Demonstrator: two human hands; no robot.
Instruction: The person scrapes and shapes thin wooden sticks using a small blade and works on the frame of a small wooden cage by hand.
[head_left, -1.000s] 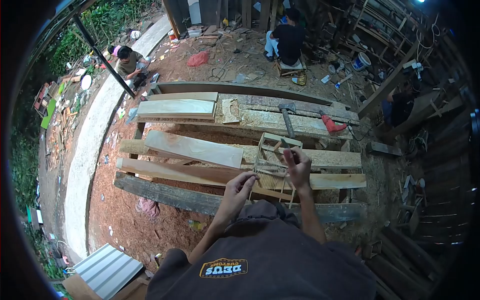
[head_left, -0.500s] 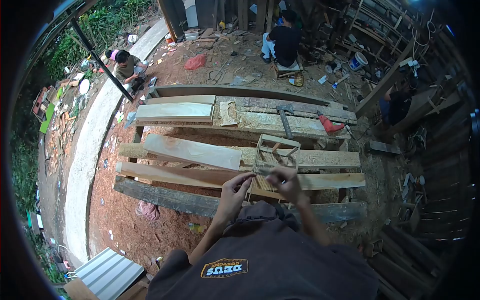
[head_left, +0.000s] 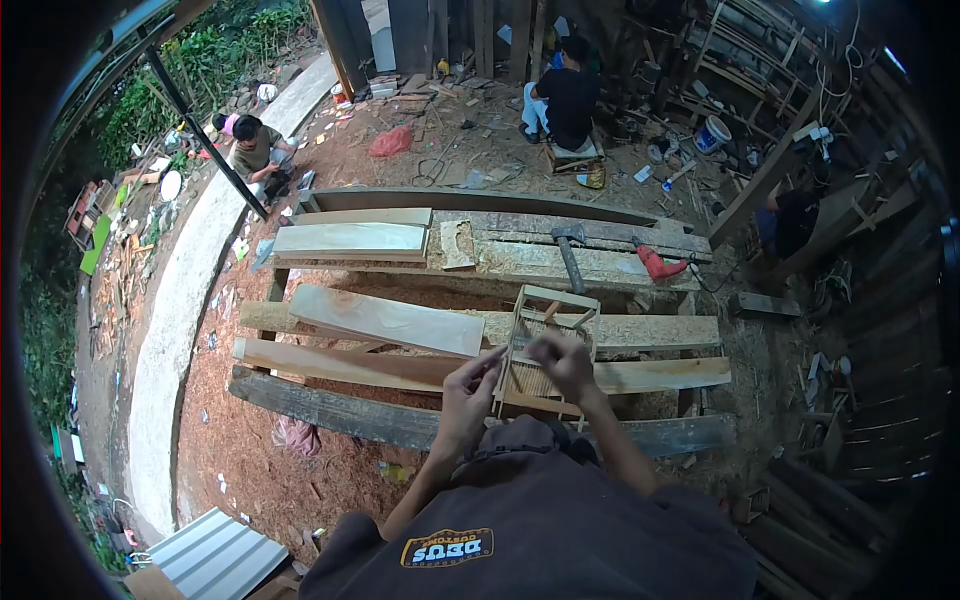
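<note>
A small wooden frame (head_left: 527,300) with thin parallel slats, like a little cage, leans in front of my body over the plank bench. My left hand (head_left: 472,385) is at its left side, thumb and fingertips pinched together; anything between them is too small to make out. Over the frame's slats, my right hand (head_left: 565,368) is curled closed and slightly blurred. What it grips, if anything, cannot be made out. A hammer-like tool with a broad head (head_left: 571,262) lies on the planks beyond the frame, and a red power drill (head_left: 660,262) lies to its right.
Loose boards (head_left: 385,318) rest across the bench, beside a small wood block (head_left: 458,245) and sawdust. A person (head_left: 262,155) crouches at the far left; another person (head_left: 570,100) sits at the back. A dark post (head_left: 205,130) stands left. Wood shavings cover the ground.
The view has tilted slightly, so the bench and frame appear a little lower. My right hand has moved slightly left, and both hands stay closed near the frame.
</note>
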